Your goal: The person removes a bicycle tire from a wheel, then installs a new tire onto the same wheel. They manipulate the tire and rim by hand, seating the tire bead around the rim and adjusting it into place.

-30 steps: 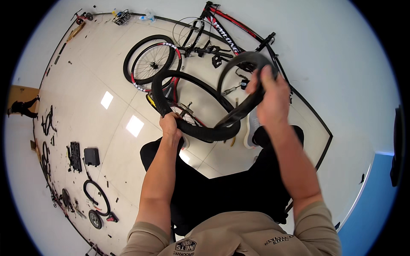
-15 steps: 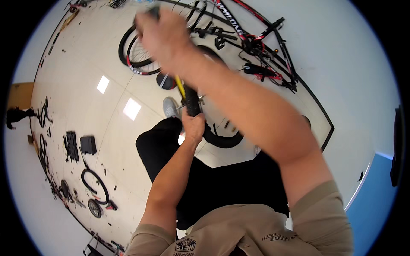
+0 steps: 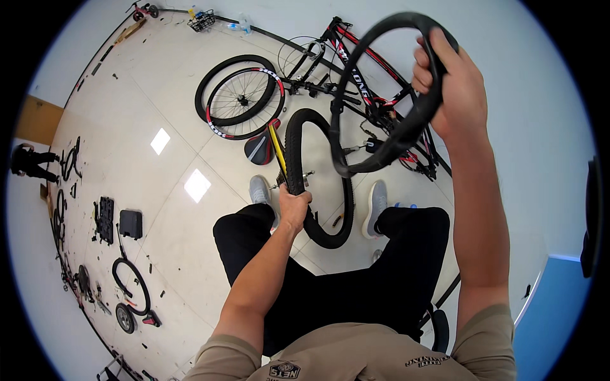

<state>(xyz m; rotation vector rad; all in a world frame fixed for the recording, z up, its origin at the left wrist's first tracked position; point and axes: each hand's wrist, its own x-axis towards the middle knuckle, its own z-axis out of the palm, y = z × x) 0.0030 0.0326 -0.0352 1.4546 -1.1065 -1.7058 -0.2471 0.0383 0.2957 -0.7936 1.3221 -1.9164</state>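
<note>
1 apparent tube (image 3: 412,127), within right fingers (image 3: 422,71)

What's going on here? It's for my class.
One person's left hand holds a knobbly black tyre, and their right hand holds up a smooth black tube. The two loops overlap in view; whether they touch is unclear. Beyond, a spoked wheel and a saddle lie near a black and red bicycle frame.
</note>
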